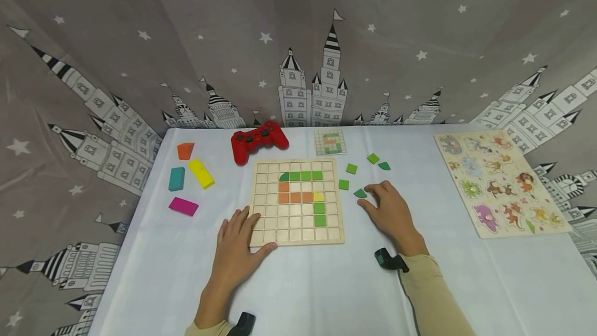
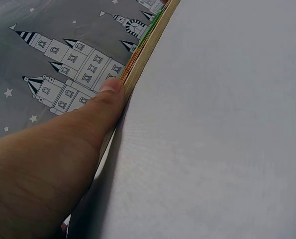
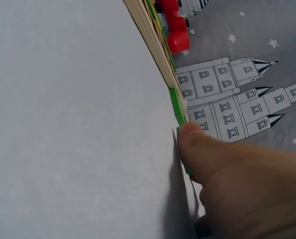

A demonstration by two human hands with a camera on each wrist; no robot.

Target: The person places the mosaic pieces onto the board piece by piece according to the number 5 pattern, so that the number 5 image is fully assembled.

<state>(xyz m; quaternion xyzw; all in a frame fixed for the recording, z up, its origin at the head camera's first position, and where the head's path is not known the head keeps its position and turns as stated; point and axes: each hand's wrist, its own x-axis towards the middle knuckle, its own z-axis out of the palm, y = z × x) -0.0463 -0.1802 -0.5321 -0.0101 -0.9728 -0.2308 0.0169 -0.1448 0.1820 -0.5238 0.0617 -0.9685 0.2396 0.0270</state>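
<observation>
A square wooden grid board (image 1: 289, 222) lies flat, bearing green, orange and yellow tiles. My left hand (image 1: 235, 258) rests at its lower-left corner, fingers spread along the left edge and thumb at the front edge. In the left wrist view the thumb (image 2: 110, 87) touches the board's side. To the right of the board, my right hand (image 1: 389, 214) has thumb and forefinger at a dark green quarter-round tile (image 1: 360, 193), pinching it at the table. Close by are green square tiles (image 1: 343, 184) and another quarter-round tile (image 1: 384, 166).
A pattern card (image 1: 330, 142) and a red game controller (image 1: 259, 141) lie behind the board. Yellow (image 1: 201, 173), teal (image 1: 176, 179), magenta (image 1: 183, 206) and orange (image 1: 185, 151) blocks lie left. An animal puzzle board (image 1: 501, 183) lies at right.
</observation>
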